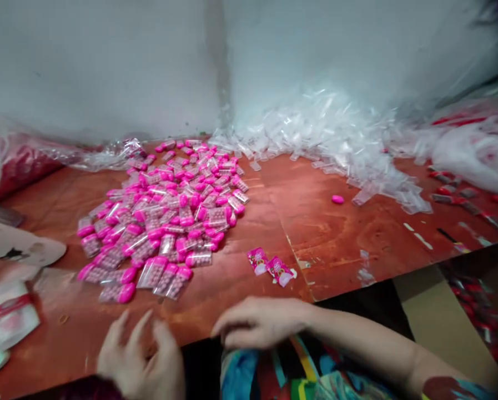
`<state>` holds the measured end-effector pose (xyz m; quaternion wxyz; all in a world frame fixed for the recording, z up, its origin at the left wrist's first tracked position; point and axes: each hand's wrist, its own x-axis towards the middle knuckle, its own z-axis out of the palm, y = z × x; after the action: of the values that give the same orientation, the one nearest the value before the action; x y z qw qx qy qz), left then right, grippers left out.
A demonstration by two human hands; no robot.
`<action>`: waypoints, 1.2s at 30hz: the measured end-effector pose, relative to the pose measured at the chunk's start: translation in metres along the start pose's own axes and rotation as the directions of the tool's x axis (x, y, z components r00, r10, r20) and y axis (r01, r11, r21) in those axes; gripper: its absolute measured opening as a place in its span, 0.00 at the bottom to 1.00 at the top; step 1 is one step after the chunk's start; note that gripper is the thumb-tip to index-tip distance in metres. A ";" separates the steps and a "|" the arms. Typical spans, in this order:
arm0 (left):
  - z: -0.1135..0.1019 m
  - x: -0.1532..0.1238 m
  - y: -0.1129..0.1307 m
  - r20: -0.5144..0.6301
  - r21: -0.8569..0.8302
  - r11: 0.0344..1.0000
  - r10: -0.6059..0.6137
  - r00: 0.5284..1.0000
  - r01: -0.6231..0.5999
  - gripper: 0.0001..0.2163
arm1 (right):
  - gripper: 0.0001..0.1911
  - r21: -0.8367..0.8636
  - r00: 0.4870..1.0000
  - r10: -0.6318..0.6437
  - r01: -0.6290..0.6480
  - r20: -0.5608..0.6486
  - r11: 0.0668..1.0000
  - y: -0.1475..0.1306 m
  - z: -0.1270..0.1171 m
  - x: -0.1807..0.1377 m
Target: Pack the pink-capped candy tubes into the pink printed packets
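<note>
My left hand (142, 355) is at the front edge of the table, slightly blurred, its fingers spread with nothing seen in them. Just beyond its fingertips are the nearest of many small clear containers (152, 272) with bright pink caps and small pinkish balls inside, heaped across the table. To the right, my right hand (261, 322) hangs at the table edge over my lap, its fingers loosely bent and apart. I see nothing in it, though its palm is hidden. Two pink printed labels (280, 270) lie on the table beyond the right hand.
Clear empty plastic cases (336, 133) are piled along the wall. One loose pink cap (337, 199) lies before them. At far right are a plastic bag (477, 155) and red-capped containers (465, 197). A white-and-red packet (13, 314) lies at left on the reddish wooden table (249, 222).
</note>
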<state>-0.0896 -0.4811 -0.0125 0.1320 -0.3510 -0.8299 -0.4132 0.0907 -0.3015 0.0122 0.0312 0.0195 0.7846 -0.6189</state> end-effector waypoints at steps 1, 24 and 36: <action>0.017 0.007 0.011 -0.092 0.005 0.998 0.066 0.994 -0.066 0.14 | 0.16 -0.045 0.987 0.033 -0.041 -0.159 0.998 0.002 -0.020 -0.005; 0.172 0.064 0.075 0.430 0.048 0.890 0.392 0.813 -0.454 0.22 | 0.29 -0.585 0.713 -0.071 -0.510 -0.697 0.631 0.077 -0.124 -0.004; 0.157 0.054 0.072 0.327 0.255 0.912 0.230 0.917 -0.320 0.23 | 0.16 -0.564 0.680 -0.043 -0.569 -0.732 0.598 0.048 -0.157 0.055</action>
<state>-0.0677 -0.3040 -0.0404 0.1186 -0.4977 -0.8351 -0.2019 0.0348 -0.1383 -0.0023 -0.1534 0.3558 0.9071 -0.1644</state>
